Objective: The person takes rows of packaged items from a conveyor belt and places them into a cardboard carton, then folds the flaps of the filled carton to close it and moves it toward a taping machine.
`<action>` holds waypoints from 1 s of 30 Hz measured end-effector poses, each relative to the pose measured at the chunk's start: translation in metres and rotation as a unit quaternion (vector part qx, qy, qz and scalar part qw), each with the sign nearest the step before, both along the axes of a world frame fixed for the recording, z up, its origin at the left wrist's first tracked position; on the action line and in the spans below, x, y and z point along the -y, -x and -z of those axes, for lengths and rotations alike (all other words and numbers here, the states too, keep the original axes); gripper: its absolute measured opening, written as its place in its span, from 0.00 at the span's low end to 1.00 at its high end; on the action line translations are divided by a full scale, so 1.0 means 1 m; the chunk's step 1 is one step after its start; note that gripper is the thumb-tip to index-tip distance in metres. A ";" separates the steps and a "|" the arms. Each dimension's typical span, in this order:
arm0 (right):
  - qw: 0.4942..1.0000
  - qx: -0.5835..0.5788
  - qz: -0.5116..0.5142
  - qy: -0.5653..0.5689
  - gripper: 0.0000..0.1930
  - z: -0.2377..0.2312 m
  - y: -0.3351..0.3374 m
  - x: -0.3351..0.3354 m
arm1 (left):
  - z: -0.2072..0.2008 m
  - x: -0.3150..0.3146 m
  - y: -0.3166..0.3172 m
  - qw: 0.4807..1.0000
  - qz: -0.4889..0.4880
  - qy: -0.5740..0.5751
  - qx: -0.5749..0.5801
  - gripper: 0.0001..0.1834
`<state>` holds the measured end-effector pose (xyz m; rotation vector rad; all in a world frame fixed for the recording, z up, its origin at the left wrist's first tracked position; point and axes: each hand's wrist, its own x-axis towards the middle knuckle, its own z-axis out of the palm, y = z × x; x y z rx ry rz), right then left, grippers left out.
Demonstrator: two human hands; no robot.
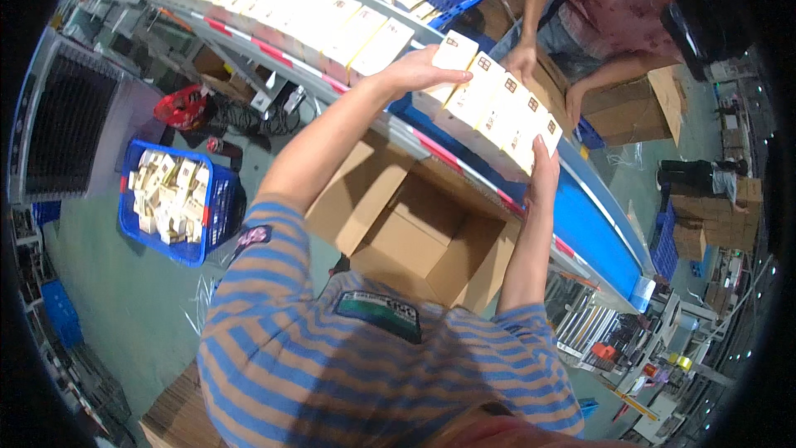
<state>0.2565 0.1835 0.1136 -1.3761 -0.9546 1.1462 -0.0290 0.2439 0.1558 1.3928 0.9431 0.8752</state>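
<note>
Pressure from both ends holds the short row of white card boxes (499, 108) together. The left hand (412, 73) grips one end, with its thumb lying across the top of the first box. The right hand (543, 172) grips the other end, and its thumb is up on the last box. Neither hand has let go. The row is at the long flat blue belt (584, 220), but I cannot tell if it rests there or is lifted a little. To do this hold well, both hands should push in just as hard as each other, like holding books in a row. If the push is too soft, a middle box could slip down. If it is too hard, the thin card could bend. Keeping the row level should help too. An open brown cardboard box (487, 259) stands beside the belt, on the person's side. I count five boxes in the row, packed side by side. Each has a small dark square mark on top, and thin yellow lines show at some edges. The box by the left hand looks a bit out of line. Bright light makes the tops shine, and the sides look dimmer.
</note>
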 end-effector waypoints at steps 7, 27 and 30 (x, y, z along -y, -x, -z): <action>0.987 -0.008 -0.161 -0.023 0.23 -0.092 0.139 -0.008 | -0.083 -0.015 0.169 0.966 -0.136 -0.102 -0.193 0.35; 0.987 -0.160 -0.004 0.021 0.31 0.028 -0.010 0.006 | 0.044 0.003 0.002 0.967 -0.100 0.175 0.156 0.43; 0.995 -0.089 0.009 -0.049 0.32 -0.025 -0.025 0.042 | 0.031 0.023 -0.019 0.972 -0.085 0.132 0.175 0.42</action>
